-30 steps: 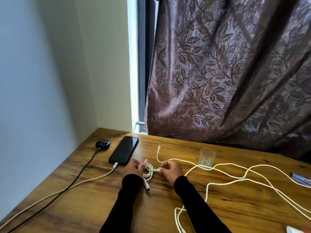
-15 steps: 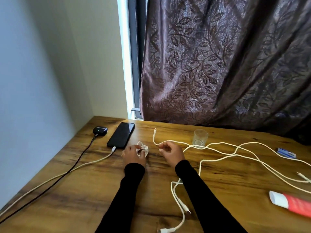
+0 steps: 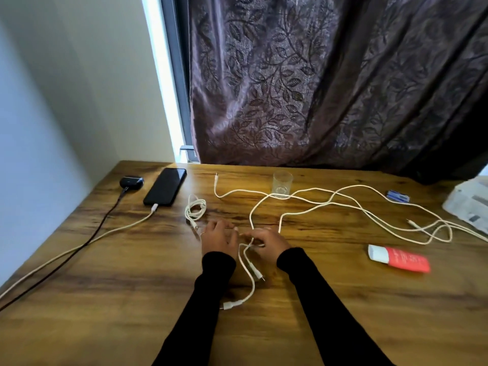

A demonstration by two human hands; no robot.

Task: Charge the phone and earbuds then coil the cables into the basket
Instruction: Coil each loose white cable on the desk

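The right hand [image 3: 266, 243] is pinching a loose white cable [image 3: 311, 199] between thumb and fingertips, its grip closed on the strand just above the desk [image 3: 105, 299]. From that grip the cable is dropping toward the person, two plug ends lying just below it, and is trailing away to the right in long tangled loops. The left hand [image 3: 217, 237] is resting just left of the grip, fingers spread and slack, holding nothing. A small coiled cable [image 3: 195, 208] is lying just beyond the left hand, apart from it. Farther up and left of the grip, the phone [image 3: 165, 190] is lying face up with a white cable plugged in, and the earbuds case [image 3: 131, 182] is sitting beside it on a black cable. A clear glass [image 3: 282, 184] is standing beyond the grip; a red tube [image 3: 398, 260] is lying to its right
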